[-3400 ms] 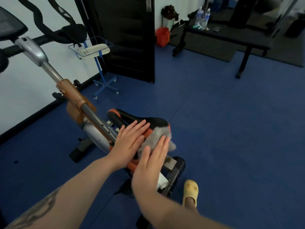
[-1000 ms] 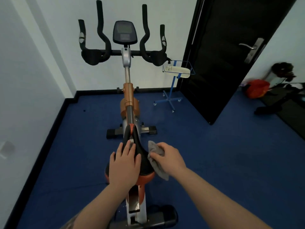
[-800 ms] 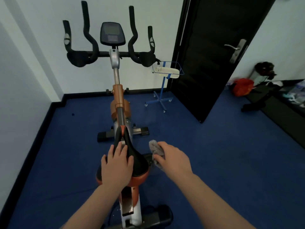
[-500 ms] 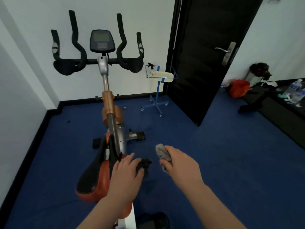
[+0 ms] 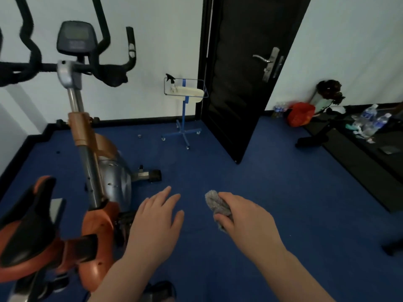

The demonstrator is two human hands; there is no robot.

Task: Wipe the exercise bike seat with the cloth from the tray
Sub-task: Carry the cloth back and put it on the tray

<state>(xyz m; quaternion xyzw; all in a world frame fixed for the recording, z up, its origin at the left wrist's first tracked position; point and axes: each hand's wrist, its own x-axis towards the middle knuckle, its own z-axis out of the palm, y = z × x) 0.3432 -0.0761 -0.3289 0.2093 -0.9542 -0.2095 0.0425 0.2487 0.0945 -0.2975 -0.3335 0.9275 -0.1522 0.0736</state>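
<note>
The black and orange bike seat [image 5: 26,227] sits at the lower left, with the exercise bike's frame [image 5: 113,179] and handlebars [image 5: 72,66] rising behind it. My right hand [image 5: 246,219] is shut on a bunched grey cloth [image 5: 217,204], held over the blue floor, well right of the seat. My left hand [image 5: 157,216] hovers flat with fingers apart, off the seat and holding nothing. The wire tray [image 5: 185,90] on a blue wheeled stand stands at the back wall, with a spray bottle [image 5: 171,82] in it.
A black door [image 5: 246,79] stands ajar to the right of the tray. At the far right lies a dark bench [image 5: 370,149] with water bottles [image 5: 375,120] and litter on it, and a red bag [image 5: 301,114] by the wall. Blue floor [image 5: 239,171] spreads between.
Both hands came off the seat. The view swung right, so the seat slid to the lower left. My right hand carried the cloth away to the right; my left hand lifted free.
</note>
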